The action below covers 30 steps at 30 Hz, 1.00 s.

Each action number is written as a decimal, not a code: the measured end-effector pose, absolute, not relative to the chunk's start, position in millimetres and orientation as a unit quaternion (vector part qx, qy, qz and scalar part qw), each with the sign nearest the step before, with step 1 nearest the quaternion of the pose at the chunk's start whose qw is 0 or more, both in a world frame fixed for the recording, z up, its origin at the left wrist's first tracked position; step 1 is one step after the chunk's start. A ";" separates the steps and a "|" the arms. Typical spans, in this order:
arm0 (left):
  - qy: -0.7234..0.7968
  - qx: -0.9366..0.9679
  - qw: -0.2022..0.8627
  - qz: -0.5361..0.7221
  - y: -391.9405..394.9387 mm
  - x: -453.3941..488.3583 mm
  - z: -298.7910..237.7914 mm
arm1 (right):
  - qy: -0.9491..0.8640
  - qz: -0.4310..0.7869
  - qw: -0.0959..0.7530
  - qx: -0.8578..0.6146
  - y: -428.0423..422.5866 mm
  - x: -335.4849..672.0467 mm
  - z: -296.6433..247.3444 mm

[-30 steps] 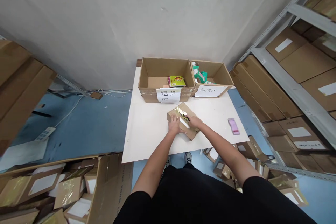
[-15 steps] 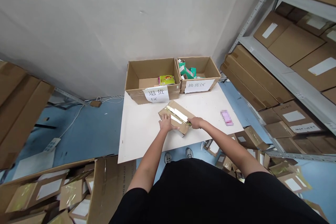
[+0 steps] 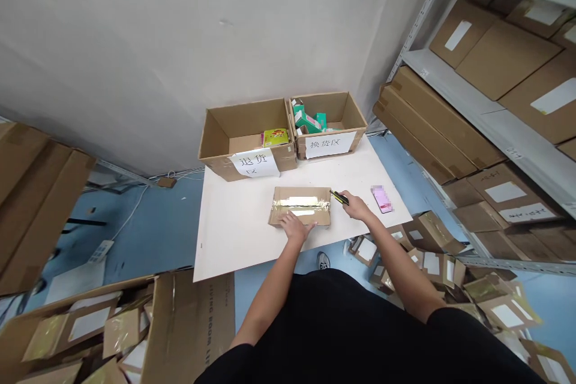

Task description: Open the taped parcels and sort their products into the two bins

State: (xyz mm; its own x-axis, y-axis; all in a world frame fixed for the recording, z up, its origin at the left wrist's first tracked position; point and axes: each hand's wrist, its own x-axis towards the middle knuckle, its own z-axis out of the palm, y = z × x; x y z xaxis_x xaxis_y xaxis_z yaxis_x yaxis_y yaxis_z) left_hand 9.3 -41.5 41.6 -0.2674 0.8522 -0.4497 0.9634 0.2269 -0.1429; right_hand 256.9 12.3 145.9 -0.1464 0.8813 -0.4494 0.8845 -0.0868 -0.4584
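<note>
A taped cardboard box (image 3: 300, 193) with shiny tape and white labels along its top lies on the white table (image 3: 229, 234). My left hand (image 3: 294, 227) rests on the box's near side, fingers spread over its top. To the right of the box, my right hand (image 3: 357, 207) is wrapped around a black and yellow utility knife (image 3: 341, 197). The knife points left, its tip just off the box's right end. A pink phone (image 3: 382, 198), partly blurred, lies to the right of that hand.
Two open, labelled cartons stand at the table's back: the left carton (image 3: 220, 162) holds a green-yellow packet (image 3: 275, 137), the right carton (image 3: 355, 113) green boxes (image 3: 310, 123). A shelf (image 3: 454, 93) of cartons is on the right. Parcels (image 3: 432, 234) lie on the floor; a large carton (image 3: 189, 318) holds more.
The box has turned from slanted to nearly square with the table. My right hand has drawn the knife off the box to the right. My left hand stays on the box.
</note>
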 end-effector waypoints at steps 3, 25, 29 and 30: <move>0.765 0.581 0.175 -0.215 -36.0 18.5 50.0 | 0.651 -0.324 -0.047 0.685 -0.3 260.3 126.2; 0.608 0.748 0.235 -0.127 -26.3 -13.2 31.9 | 0.665 -0.341 0.114 0.654 -16.3 223.6 131.9; 0.610 0.741 0.247 -0.134 -25.0 -11.9 31.3 | 0.658 -0.345 0.104 0.662 -28.7 216.4 126.9; 0.610 0.740 0.250 -0.134 -24.8 -11.8 31.4 | 0.654 -0.347 0.096 0.665 -31.8 215.3 124.4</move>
